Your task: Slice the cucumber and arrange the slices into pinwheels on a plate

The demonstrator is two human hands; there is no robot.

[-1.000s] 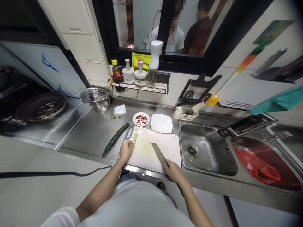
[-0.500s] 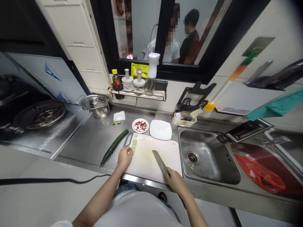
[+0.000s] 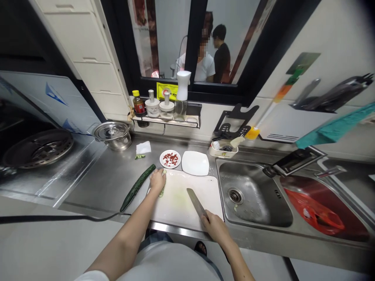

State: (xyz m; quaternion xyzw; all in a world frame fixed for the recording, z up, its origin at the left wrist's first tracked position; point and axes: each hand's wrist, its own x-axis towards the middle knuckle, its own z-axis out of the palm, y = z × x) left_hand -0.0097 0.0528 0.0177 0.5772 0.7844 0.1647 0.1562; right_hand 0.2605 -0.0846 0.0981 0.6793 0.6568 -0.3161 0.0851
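My left hand (image 3: 158,179) is at the upper left of the white cutting board (image 3: 196,199), its bent fingers closed at a pale green cucumber slice (image 3: 164,171). Under and beside that hand lies a row of more cucumber slices (image 3: 161,193), partly hidden. My right hand (image 3: 215,225) grips a kitchen knife (image 3: 195,202) by its handle, the blade lying low over the board and pointing away from me. Left of the board rests a long dark green cucumber (image 3: 137,188). Beyond the board are a plate of chopped red pieces (image 3: 162,164) and a bare white plate (image 3: 195,163).
To the right is a steel sink (image 3: 254,195), and a red plastic bag (image 3: 315,212) lies in the basin beyond. A lidded steel pot (image 3: 113,136) stands at the back left near the stove (image 3: 38,150). A seasoning rack (image 3: 166,120) hangs below the window, through which people show.
My left hand has moved away from me along the slices to the far one. The knife and my right hand have hardly moved. The view has shifted slightly.
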